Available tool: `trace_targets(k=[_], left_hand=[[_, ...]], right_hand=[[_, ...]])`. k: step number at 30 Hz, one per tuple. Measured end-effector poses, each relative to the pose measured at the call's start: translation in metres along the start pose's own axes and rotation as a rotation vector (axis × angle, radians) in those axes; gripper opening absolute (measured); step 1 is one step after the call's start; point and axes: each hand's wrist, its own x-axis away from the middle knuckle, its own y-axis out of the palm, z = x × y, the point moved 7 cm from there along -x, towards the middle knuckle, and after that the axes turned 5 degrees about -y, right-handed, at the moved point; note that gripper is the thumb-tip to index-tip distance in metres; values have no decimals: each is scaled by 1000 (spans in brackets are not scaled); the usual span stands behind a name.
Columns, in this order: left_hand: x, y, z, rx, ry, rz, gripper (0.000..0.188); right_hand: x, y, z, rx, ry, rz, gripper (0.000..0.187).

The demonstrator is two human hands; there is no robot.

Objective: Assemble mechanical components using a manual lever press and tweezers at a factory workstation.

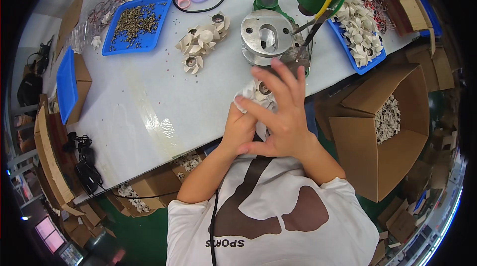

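You have the pale fan wheel (264,88) just on your side of the round metal fixture (279,42), its dark-ringed hub facing up between your hands. Your left hand (239,128) seems closed on it, though the fingers are partly hidden; your right hand (285,124) is spread, the index fingertip at the blades and the other fingers reaching up toward the fixture. No wheel sits on the fixture, so this one looks either not yet seated there or already off it; I cannot tell which. Left of the fixture, a loose cluster of fan wheels (204,36) lies on the table, some with dark-ringed hubs showing, and beyond it stands a blue tray (153,36) of small brass-coloured parts. Right of the fixture, another blue tray (368,69) is heaped with wheels, and lower right, a cardboard box (353,149) holds many more. Much handling looks left, judging by those heaps, but which are finished and which are waiting cannot be told from here.
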Motion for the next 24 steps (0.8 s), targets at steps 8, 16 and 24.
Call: trace_targets(k=[8, 16, 24], left_hand=[[-4, 1, 0, 4, -3, 59, 41], [-6, -8, 3, 121, -173, 173, 36], [-14, 0, -5, 263, -211, 118, 34]], right_hand=[[-3, -3, 3, 70, 41, 52, 60], [15, -50, 23, -127, -156, 423, 43], [1, -59, 34, -157, 33, 348, 26]])
